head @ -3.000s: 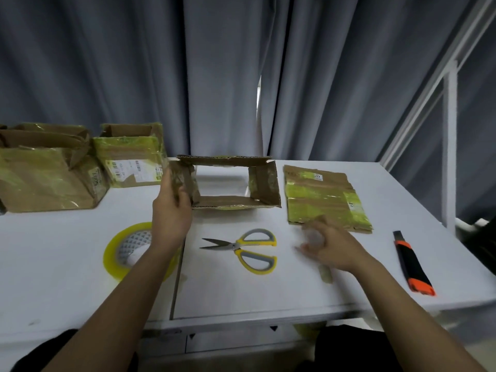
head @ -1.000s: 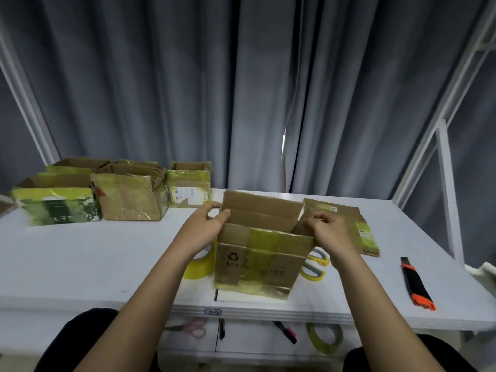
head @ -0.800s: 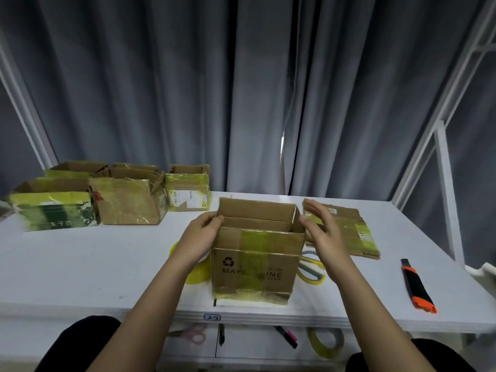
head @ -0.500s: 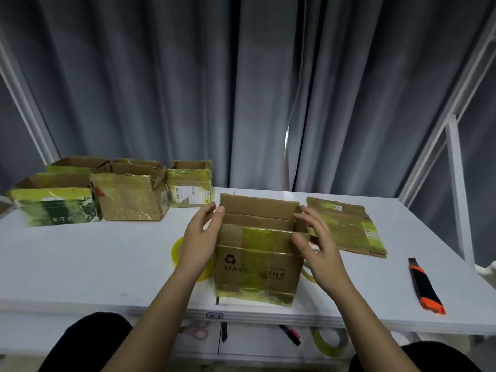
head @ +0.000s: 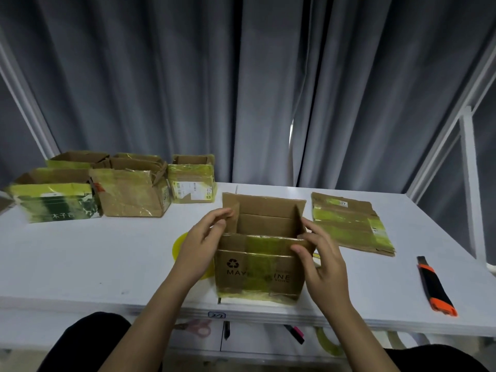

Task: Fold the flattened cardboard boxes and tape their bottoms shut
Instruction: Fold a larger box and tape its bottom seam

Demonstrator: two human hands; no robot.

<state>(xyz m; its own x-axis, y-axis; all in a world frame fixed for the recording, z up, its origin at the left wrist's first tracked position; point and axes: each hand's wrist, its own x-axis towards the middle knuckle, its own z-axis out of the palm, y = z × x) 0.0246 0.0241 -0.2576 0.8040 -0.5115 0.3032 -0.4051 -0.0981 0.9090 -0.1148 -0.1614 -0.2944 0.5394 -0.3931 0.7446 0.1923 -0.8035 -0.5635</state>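
Near the front edge of the white surface (head: 80,259), a brown cardboard box patched with yellow-green tape (head: 259,267) is being held upright, its top flaps standing open. Its left flap is being pinched between thumb and fingers of the left hand (head: 200,248), while the near right corner of the rim is being gripped by the curled fingers of the right hand (head: 320,261). A yellow roll of tape (head: 182,244) is lying just behind the left hand, mostly hidden. To the right, a flattened brown cardboard box with yellow-green tape (head: 349,224) is lying flat on the surface, and further right a black and orange utility knife (head: 434,285) is resting near the edge. At the far left, four assembled taped cardboard boxes (head: 128,189) are being kept together in a cluster. Grey curtains (head: 241,89) are hanging behind.
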